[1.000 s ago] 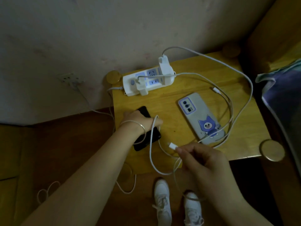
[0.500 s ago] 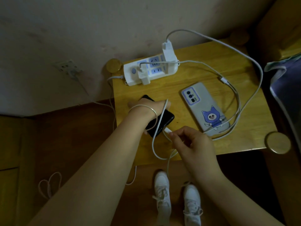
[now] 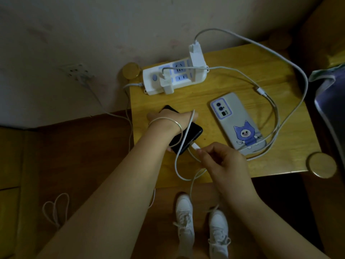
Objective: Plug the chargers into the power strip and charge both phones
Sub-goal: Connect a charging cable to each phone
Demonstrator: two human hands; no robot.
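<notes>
A white power strip lies at the back of the small wooden table, with a small white charger and a taller white charger plugged in. My left hand presses down on a black phone near the table's left edge. My right hand pinches a white cable plug whose tip touches the black phone's near end. A grey phone with a purple cartoon cat lies face down to the right; a second cable's free plug rests beside it.
White cables loop across the table's right side and hang over its front edge. A wall socket is on the left wall. A loose cable lies on the floor. My white shoes stand below the table. Bedding is at right.
My right hand carried the white plug up and left, from the table's front edge to the black phone's near end. My left hand stayed on the black phone.
</notes>
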